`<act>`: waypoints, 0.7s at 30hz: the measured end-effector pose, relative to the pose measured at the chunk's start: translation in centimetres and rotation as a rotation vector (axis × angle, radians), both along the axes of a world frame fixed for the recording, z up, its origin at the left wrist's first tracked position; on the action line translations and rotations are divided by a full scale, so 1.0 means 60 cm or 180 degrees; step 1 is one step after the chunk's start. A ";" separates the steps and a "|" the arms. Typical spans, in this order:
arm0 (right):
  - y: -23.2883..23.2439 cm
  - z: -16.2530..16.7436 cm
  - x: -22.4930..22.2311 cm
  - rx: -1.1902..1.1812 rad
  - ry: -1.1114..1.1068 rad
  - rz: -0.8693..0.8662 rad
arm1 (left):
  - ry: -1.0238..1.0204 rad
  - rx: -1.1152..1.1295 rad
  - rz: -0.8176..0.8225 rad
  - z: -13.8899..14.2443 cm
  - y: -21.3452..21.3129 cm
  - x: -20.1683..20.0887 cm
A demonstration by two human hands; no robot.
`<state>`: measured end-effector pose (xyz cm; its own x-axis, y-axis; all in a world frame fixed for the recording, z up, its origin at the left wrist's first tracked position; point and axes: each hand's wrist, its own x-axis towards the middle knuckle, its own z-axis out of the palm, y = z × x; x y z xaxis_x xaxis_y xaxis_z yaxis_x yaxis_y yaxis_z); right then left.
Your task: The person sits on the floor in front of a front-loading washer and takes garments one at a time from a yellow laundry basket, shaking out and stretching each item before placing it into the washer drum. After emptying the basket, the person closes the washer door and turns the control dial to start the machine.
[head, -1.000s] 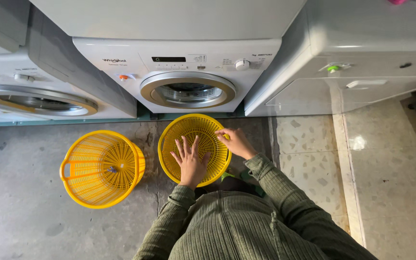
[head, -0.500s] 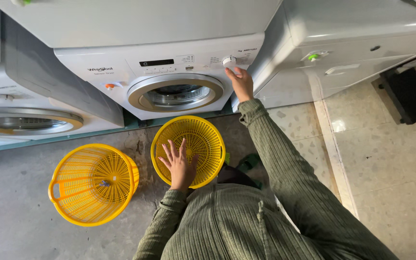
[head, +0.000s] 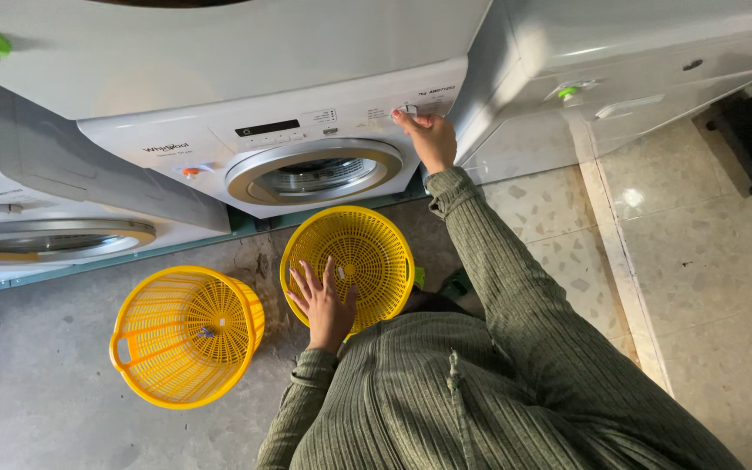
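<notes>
The right hand [head: 431, 139] pinches the white dial [head: 409, 110] on the washing machine's control panel [head: 306, 130], at 1 o'clock from its round door [head: 315, 170]. The left hand [head: 324, 303], fingers spread wide, rests on the near rim of the yellow laundry basket [head: 350, 257]. A second yellow basket [head: 186, 335] stands at 8 o'clock, just apart, with bare concrete floor [head: 36, 392] around it.

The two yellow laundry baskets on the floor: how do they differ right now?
The basket by the left hand stands right in front of the washing machine door; the left basket sits further left and nearer the camera. The left hand rests with spread fingers on the first basket's rim, while the left basket is untouched. The left basket leans, showing its side wall; the other faces straight up. Both are round, yellow, slotted plastic and look empty.
</notes>
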<state>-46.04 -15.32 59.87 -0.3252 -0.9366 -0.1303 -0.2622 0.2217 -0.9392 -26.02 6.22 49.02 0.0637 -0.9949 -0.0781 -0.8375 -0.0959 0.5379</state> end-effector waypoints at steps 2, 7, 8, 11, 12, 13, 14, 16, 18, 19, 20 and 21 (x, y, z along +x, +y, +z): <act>-0.006 -0.008 -0.002 -0.0067 -0.0123 0.0098 | 0.0026 -0.0019 -0.0035 -0.001 -0.006 0.002; -0.015 -0.012 -0.006 -0.0131 -0.0910 0.0182 | -0.0007 -0.0036 -0.0147 -0.002 -0.019 0.001; -0.016 -0.011 -0.004 -0.0113 -0.0979 0.0185 | -0.0009 0.0001 -0.0142 -0.001 -0.022 0.001; -0.015 -0.010 0.004 0.0066 -0.0636 0.0108 | 0.0002 -0.0055 -0.0154 0.000 -0.025 0.003; -0.014 -0.010 0.008 0.0051 -0.0565 0.0122 | 0.0009 -0.0012 -0.0139 0.000 -0.027 0.004; -0.012 -0.008 0.010 0.0037 -0.0493 0.0132 | 0.0016 0.0033 -0.0129 0.001 -0.027 0.005; -0.011 -0.008 0.012 0.0019 -0.0419 0.0142 | 0.0027 0.0075 -0.0119 0.001 -0.028 0.006; -0.007 -0.008 0.014 -0.0149 -0.0397 0.0184 | 0.0013 0.0055 -0.0121 0.002 -0.028 0.009; -0.009 -0.009 0.015 -0.0199 -0.0341 0.0201 | 0.0005 0.0012 -0.0104 0.000 -0.027 0.013; -0.010 -0.011 0.014 -0.0143 -0.0290 0.0196 | 0.0012 0.0000 -0.0084 -0.001 -0.027 0.015; -0.010 -0.014 0.014 -0.0067 -0.0235 0.0202 | 0.0023 0.0008 -0.0054 -0.003 -0.025 0.017; -0.011 -0.016 0.013 -0.0033 -0.0315 0.0264 | 0.0039 0.0055 -0.0028 -0.005 -0.023 0.019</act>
<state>-45.25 -15.95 58.91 -0.2326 -0.9613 -0.1480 -0.1852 0.1931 -0.9635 -24.86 4.82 48.72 0.0537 -0.9939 -0.0960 -0.8317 -0.0978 0.5466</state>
